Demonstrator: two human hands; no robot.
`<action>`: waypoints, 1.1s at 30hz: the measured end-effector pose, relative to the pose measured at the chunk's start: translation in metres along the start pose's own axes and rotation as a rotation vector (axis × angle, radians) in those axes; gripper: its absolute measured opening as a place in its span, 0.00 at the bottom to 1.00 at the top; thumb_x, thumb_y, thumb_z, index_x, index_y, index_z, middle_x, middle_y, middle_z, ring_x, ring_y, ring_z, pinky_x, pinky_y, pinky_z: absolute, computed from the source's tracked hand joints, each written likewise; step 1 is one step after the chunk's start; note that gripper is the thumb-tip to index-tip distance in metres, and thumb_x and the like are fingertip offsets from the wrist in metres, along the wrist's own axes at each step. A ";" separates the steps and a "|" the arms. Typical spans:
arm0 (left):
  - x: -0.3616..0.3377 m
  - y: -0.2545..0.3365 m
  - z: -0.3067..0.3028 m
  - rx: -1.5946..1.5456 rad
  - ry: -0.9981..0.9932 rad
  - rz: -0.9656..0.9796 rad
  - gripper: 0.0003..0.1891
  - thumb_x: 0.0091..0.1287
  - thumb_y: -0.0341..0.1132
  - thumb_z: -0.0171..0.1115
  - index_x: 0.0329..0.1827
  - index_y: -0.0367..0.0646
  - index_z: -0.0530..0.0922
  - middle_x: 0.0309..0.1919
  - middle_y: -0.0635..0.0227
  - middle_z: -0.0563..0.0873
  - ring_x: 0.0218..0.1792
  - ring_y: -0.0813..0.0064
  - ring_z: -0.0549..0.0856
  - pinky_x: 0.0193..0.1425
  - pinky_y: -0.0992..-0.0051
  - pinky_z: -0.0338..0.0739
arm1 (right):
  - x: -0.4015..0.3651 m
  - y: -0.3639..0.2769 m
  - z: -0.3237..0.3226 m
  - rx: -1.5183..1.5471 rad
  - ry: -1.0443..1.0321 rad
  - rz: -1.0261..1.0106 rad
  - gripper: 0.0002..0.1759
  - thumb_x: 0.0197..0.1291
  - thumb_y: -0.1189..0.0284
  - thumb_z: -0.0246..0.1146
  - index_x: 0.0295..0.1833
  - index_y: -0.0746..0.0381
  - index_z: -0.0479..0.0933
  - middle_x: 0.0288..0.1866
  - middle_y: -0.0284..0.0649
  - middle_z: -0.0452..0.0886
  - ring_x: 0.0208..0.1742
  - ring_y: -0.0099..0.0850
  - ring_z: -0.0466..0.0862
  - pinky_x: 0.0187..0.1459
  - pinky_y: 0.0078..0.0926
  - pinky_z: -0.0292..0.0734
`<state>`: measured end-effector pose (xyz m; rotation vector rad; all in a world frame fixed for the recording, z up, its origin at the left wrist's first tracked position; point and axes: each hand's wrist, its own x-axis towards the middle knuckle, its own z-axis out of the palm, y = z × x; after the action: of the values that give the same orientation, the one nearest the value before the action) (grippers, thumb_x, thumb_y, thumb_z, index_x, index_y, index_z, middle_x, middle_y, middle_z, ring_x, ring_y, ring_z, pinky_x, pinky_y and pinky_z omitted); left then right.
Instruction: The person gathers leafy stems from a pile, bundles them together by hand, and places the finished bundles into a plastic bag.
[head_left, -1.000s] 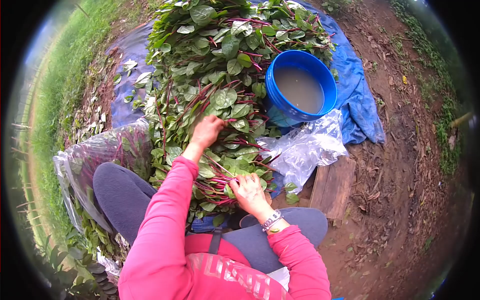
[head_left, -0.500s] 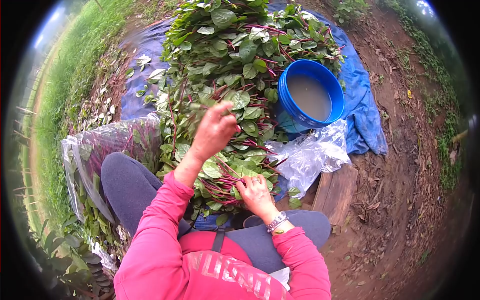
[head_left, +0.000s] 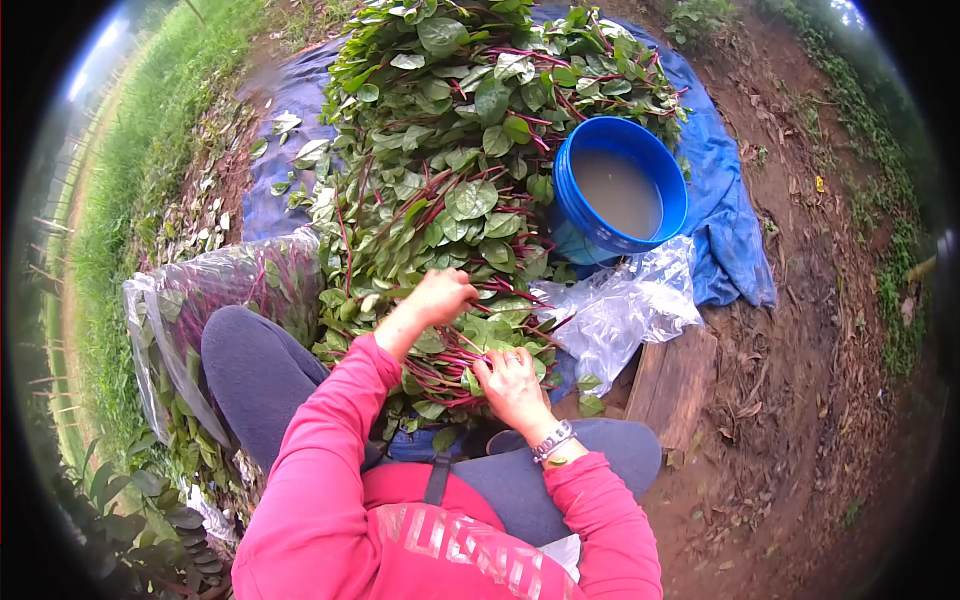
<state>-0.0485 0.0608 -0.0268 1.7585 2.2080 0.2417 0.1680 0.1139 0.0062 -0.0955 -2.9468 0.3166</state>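
Note:
A big heap of leafy greens with purple-red stems [head_left: 440,170], like Malabar spinach, lies in front of me. My left hand [head_left: 440,297] is over the near part of the heap, its fingers pressed together; what they hold is hidden. Close to my lap, my right hand [head_left: 512,385] wraps over a bunch of stems [head_left: 445,372], whose purple ends point to the left. The leaves of this bunch spread around and under my fingers. A ring and a metal wristwatch [head_left: 553,441] show on my right hand and wrist.
A blue bucket [head_left: 570,190] of cloudy water stands right of the heap on a blue tarp [head_left: 715,210]. Crumpled clear plastic [head_left: 630,310] and a wooden board [head_left: 672,385] lie nearby. A clear bag of greens [head_left: 225,290] is beside my left knee.
My left hand has come down and nearer to my right hand; a blurred sprig seen at its fingers before no longer stands out. My right hand stays on the bunch.

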 end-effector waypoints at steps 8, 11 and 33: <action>0.028 -0.041 -0.060 0.074 -0.319 -0.209 0.10 0.54 0.38 0.61 0.37 0.54 0.85 0.34 0.61 0.86 0.38 0.61 0.85 0.44 0.64 0.80 | 0.000 0.000 0.002 0.017 0.011 0.016 0.10 0.48 0.75 0.58 0.39 0.58 0.73 0.34 0.40 0.75 0.39 0.36 0.78 0.52 0.40 0.68; 0.032 -0.052 -0.067 0.197 -0.221 -0.248 0.09 0.57 0.40 0.57 0.37 0.56 0.83 0.33 0.63 0.86 0.37 0.61 0.85 0.40 0.61 0.78 | 0.000 0.001 0.003 0.031 0.017 0.008 0.10 0.47 0.75 0.58 0.38 0.58 0.73 0.34 0.41 0.75 0.39 0.36 0.78 0.52 0.40 0.68; -0.033 0.054 0.018 -0.580 -0.147 -0.295 0.25 0.65 0.37 0.53 0.66 0.53 0.62 0.29 0.49 0.83 0.35 0.49 0.84 0.40 0.56 0.77 | 0.003 -0.001 0.000 0.010 0.018 -0.005 0.11 0.47 0.75 0.59 0.40 0.58 0.73 0.43 0.45 0.73 0.47 0.39 0.75 0.55 0.44 0.66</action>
<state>0.0138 0.0408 -0.0223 1.0948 1.9886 0.5905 0.1645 0.1128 0.0071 -0.0894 -2.9266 0.3278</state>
